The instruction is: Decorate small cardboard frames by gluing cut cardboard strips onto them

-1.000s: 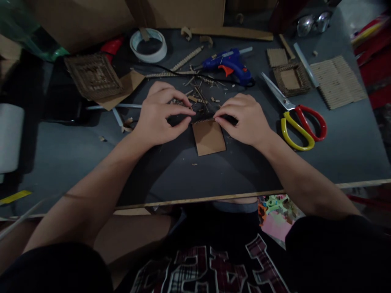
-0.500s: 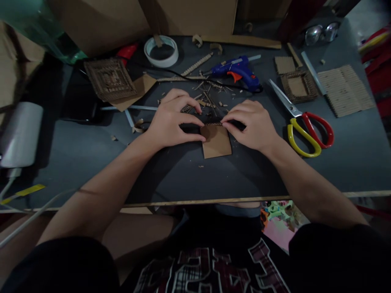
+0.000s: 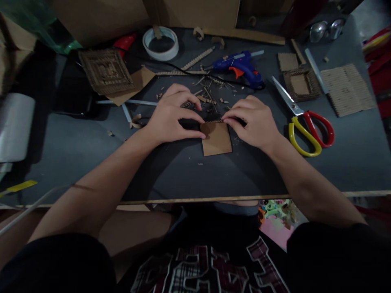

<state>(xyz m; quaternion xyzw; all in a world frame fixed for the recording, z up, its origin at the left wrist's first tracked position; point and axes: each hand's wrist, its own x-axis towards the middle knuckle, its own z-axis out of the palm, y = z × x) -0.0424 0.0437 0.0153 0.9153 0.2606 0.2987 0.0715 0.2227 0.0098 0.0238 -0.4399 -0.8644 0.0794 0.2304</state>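
Observation:
A small brown cardboard square point(image 3: 216, 139) lies flat on the dark table in front of me. Along its far edge runs a thin corrugated cardboard strip point(image 3: 213, 121). My left hand point(image 3: 174, 116) grips the square's left side, thumb on the side edge and index fingertip at the strip's left end. At the far right corner, my right hand point(image 3: 253, 120) has thumb and index finger pinched together on the strip's right end. Small cardboard scraps point(image 3: 207, 97) are scattered just beyond both hands.
Scissors point(image 3: 296, 110) with red and yellow handles lie on the right, near a small cardboard frame point(image 3: 301, 84) and a corrugated sheet point(image 3: 348, 89). A blue glue gun point(image 3: 238, 67) and a tape roll point(image 3: 161, 44) lie farther back. A layered cardboard piece point(image 3: 106, 71) is at left.
The view has shifted slightly. Both hands keep nearly the same place on the cardboard square and strip; the right fingers look a little more closed.

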